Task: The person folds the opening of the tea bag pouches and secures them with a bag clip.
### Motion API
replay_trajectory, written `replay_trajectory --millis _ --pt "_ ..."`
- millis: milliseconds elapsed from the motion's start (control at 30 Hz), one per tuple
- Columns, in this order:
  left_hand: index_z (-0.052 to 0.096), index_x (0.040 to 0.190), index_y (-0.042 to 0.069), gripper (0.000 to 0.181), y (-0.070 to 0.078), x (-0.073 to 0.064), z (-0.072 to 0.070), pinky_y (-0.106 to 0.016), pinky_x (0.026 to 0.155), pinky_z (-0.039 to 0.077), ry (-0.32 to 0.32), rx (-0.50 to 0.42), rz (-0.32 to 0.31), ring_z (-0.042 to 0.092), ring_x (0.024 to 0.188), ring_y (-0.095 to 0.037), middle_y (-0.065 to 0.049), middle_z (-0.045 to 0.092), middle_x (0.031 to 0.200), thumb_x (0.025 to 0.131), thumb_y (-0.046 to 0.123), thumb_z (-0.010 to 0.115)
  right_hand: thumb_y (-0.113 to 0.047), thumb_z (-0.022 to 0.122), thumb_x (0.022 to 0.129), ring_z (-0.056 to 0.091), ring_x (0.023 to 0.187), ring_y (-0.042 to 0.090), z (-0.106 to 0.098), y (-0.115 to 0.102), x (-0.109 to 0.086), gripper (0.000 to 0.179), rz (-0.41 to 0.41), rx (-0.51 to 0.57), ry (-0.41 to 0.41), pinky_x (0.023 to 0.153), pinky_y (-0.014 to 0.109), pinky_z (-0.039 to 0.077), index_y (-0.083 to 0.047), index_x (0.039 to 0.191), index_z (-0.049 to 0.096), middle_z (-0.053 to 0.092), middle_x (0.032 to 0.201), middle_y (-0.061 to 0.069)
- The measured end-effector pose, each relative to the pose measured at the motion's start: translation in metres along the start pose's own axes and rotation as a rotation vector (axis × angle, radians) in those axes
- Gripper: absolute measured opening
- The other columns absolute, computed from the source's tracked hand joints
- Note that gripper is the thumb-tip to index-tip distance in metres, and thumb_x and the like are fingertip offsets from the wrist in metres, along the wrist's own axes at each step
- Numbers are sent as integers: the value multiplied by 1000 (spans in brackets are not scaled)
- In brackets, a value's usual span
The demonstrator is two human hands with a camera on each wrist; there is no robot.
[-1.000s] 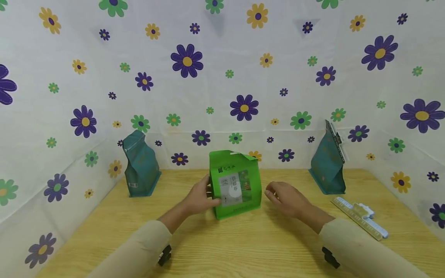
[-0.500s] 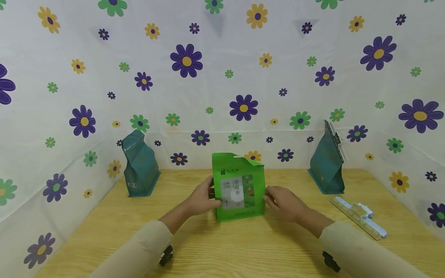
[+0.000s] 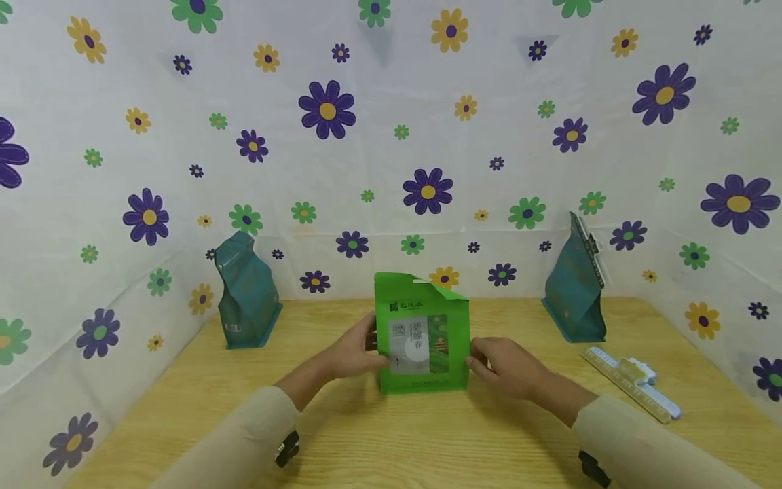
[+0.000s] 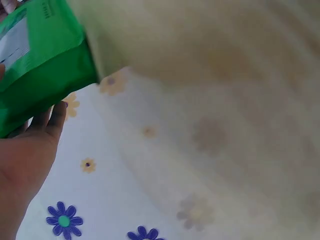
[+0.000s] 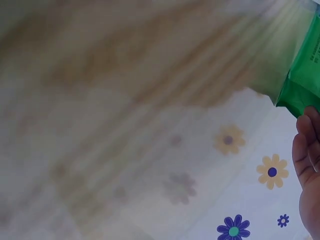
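Note:
A bright green tea bag (image 3: 421, 346) stands upright on the table in the head view, with a grey label and a folded-down top. My left hand (image 3: 351, 353) grips its left side, thumb on the front and fingers going behind, where they are partly hidden. At the right edge, my right hand (image 3: 510, 363) pinches the bag with its thumb and fingertips. The left wrist view shows the bag's side (image 4: 50, 70) above the left hand's (image 4: 30, 165) fingers. Only a lower corner of the bag (image 5: 300, 95) shows in the right wrist view, against the right hand's fingers (image 5: 305, 145).
A teal bag (image 3: 247, 292) stands at the back left. At the back right is another teal bag (image 3: 571, 292) with a long clip (image 3: 591, 248) along its top. A loose long sealing clip (image 3: 635, 384) lies on the wooden table (image 3: 415, 441). Flower-patterned cloth surrounds the table.
The green bag has shifted slightly right and nearer, turning to face the front. My right hand, apart from the bag at first, now touches its right edge. The left hand keeps its hold.

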State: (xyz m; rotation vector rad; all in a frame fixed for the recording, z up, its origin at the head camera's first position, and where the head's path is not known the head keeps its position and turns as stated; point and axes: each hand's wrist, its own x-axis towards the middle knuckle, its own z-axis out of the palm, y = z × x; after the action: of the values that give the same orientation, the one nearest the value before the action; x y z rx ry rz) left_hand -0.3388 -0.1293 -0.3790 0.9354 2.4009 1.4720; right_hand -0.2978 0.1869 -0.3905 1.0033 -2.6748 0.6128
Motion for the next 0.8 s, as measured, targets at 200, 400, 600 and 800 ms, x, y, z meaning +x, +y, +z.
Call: replay_trajectory --millis 200,400,600,800 --pt "31 148 5 72 22 7 -14 -50 106 46 -20 8 57 56 124 -38 -20 53 137 87 5 68 -15 58 101 55 73 1 -14 5 1 8 -27 -16 31 67 26 50 -14 95 64 61 82 -11" --pt "38 144 8 56 51 13 -24 -45 98 52 25 96 100 64 115 -32 -16 60 130 95 12 65 -13 57 100 59 76 6 -36 8 13 9 -12 -70 96 71 31 52 -12 96 65 64 84 -6" --pt "48 138 10 46 80 24 -27 -45 94 53 136 231 58 65 111 -27 -11 63 126 99 32 61 -8 48 104 64 82 18 -58 2 28 17 75 -60 167 75 40 54 -5 104 65 68 94 7" --pt "60 127 11 40 105 41 -25 -49 101 48 223 402 74 60 122 -27 -7 65 128 102 42 53 -15 42 108 63 91 24 -68 -13 47 27 86 -15 174 84 45 53 0 115 63 68 103 11"
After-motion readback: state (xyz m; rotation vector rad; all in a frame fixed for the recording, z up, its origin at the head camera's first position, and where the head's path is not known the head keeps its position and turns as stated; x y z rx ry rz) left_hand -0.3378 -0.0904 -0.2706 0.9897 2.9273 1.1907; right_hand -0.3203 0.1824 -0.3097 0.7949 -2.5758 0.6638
